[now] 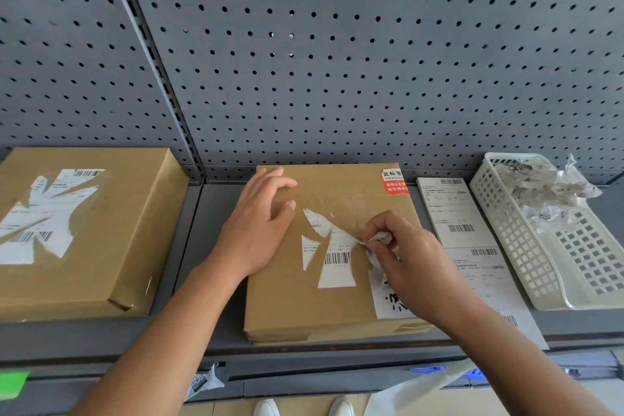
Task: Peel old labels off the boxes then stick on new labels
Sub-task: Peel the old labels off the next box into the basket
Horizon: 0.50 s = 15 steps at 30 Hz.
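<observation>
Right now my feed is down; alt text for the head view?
A person's right hand pinches a torn strip of the old label on the middle box while the left hand rests flat on its top. A second box with a half-torn label sits left; a label sheet and a white basket of paper scraps lie right.

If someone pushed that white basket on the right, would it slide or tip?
Probably slides easily: the white basket looks like thin perforated plastic holding only crumpled label scraps, so likely light. Low and long, it seems unlikely to tip.
</observation>
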Each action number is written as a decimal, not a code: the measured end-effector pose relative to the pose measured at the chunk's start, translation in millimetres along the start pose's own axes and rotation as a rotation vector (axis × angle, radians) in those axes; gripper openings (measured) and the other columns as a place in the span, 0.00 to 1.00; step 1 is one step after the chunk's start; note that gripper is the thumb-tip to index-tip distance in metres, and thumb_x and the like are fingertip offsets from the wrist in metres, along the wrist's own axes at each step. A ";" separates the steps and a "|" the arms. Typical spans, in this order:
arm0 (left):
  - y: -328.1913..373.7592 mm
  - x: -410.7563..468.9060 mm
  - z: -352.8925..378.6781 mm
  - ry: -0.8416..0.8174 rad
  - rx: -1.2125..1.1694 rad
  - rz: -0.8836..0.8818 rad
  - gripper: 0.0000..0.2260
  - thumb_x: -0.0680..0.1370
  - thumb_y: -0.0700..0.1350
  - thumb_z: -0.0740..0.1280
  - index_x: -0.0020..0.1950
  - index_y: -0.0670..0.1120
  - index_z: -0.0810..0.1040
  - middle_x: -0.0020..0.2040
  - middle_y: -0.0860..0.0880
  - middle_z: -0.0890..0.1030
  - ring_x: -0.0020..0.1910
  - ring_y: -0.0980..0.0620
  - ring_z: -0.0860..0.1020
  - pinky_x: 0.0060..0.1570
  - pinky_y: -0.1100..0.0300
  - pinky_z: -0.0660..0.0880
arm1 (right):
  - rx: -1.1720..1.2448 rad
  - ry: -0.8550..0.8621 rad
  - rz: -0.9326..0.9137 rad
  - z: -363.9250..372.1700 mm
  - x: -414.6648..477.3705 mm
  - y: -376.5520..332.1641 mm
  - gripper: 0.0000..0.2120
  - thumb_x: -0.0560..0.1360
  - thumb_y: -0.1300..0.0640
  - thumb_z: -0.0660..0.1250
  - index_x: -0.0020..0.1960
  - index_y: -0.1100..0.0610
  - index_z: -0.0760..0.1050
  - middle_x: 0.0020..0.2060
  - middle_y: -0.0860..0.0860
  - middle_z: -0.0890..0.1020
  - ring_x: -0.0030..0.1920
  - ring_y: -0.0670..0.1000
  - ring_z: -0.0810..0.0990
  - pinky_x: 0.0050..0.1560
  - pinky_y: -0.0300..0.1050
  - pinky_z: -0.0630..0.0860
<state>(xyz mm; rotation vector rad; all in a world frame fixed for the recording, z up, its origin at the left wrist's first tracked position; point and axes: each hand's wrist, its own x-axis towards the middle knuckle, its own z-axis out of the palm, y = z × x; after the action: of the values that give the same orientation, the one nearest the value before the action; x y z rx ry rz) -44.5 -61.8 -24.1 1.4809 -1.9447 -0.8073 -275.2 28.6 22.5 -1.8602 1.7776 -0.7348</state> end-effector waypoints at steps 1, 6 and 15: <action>0.3 0.0 0.0 -0.001 -0.001 -0.001 0.13 0.83 0.53 0.59 0.68 0.63 0.69 0.78 0.65 0.59 0.78 0.68 0.46 0.76 0.43 0.58 | -0.009 -0.002 0.000 -0.5 0.1 -0.6 0.10 0.79 0.62 0.64 0.48 0.47 0.74 0.42 0.37 0.78 0.47 0.40 0.75 0.42 0.33 0.72; 1.6 -0.1 -0.3 -0.005 -0.001 -0.007 0.13 0.83 0.53 0.59 0.68 0.63 0.69 0.78 0.66 0.59 0.78 0.68 0.46 0.76 0.44 0.58 | 0.045 -0.048 0.024 -1.9 1.2 -5.4 0.09 0.80 0.63 0.63 0.48 0.49 0.74 0.41 0.42 0.79 0.44 0.43 0.76 0.40 0.35 0.73; 2.0 -0.1 -1.2 -0.017 0.021 -0.006 0.13 0.83 0.54 0.58 0.68 0.63 0.69 0.78 0.66 0.58 0.78 0.69 0.45 0.76 0.46 0.57 | 0.495 -0.167 0.123 -13.6 8.9 -13.9 0.09 0.80 0.64 0.66 0.46 0.52 0.79 0.39 0.59 0.80 0.37 0.53 0.76 0.48 0.61 0.76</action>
<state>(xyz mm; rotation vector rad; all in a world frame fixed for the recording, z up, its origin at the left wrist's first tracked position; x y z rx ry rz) -44.9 -61.5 -21.9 1.4976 -1.9673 -0.8069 -273.5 20.9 42.4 -1.4257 1.4292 -0.8519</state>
